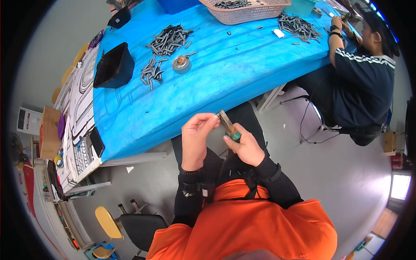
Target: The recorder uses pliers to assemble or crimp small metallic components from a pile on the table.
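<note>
Above my lap, just off the table's front edge, both hands are raised close together. My right hand (248,145) is closed round the green handle of a short tool (226,121), whose flat, brownish, ridged head points up and to the left. The exact kind of tool is unclear. My left hand (199,134) pinches thumb and fingers together beside the tool's tip. A small dark piece seems to show at those fingertips, too little to name. Farther up on the table lie a heap of short dark grey strips (168,40) and a smaller heap (152,73).
Blue sheeting (208,82) covers the table. A round metal tin (181,64) stands beside the heaps, with a black bin (114,67) to their left. A pink basket (245,14) holds more strips at the far side. At right a co-worker (364,73) sits near another strip heap (299,28).
</note>
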Available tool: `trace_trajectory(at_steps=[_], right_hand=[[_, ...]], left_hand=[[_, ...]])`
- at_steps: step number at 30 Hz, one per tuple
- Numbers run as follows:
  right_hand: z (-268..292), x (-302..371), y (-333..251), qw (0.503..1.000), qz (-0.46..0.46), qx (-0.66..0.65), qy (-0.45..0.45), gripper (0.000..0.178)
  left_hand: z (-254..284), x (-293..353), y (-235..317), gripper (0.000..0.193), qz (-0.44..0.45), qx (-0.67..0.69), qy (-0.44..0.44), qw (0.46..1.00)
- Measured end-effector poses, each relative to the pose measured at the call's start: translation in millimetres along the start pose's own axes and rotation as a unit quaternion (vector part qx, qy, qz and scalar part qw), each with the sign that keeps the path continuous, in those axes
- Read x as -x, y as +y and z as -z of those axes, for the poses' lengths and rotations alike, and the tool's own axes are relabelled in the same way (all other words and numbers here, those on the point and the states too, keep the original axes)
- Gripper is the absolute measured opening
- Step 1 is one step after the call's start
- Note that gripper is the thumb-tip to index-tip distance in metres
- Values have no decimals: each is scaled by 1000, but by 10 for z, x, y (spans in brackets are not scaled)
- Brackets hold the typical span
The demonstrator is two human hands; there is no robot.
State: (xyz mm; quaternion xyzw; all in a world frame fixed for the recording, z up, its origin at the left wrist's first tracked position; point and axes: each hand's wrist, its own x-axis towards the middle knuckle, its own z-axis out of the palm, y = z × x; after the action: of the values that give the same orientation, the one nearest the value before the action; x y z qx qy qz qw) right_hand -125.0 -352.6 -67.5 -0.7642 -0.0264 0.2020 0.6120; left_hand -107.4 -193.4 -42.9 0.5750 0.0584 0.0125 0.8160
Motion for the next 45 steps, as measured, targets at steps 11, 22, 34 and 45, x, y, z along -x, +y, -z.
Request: trace_trajectory(at_steps=[11, 22, 34, 45], right_hand=[[377, 36, 361, 962, 28, -260, 76, 23], [816, 200, 512, 954, 21, -269, 131, 13], [537, 58, 467, 953, -10, -294, 69, 14], [491, 72, 501, 966, 2, -251, 69, 15]], left_hand=[[-1162, -1927, 498, 17, -156, 254, -55, 953], [-274, -659, 93, 29, -143, -250, -82, 954], [1620, -1112, 1011, 38, -96, -582, 180, 788], [1548, -1566, 633, 32, -141, -652, 219, 712]])
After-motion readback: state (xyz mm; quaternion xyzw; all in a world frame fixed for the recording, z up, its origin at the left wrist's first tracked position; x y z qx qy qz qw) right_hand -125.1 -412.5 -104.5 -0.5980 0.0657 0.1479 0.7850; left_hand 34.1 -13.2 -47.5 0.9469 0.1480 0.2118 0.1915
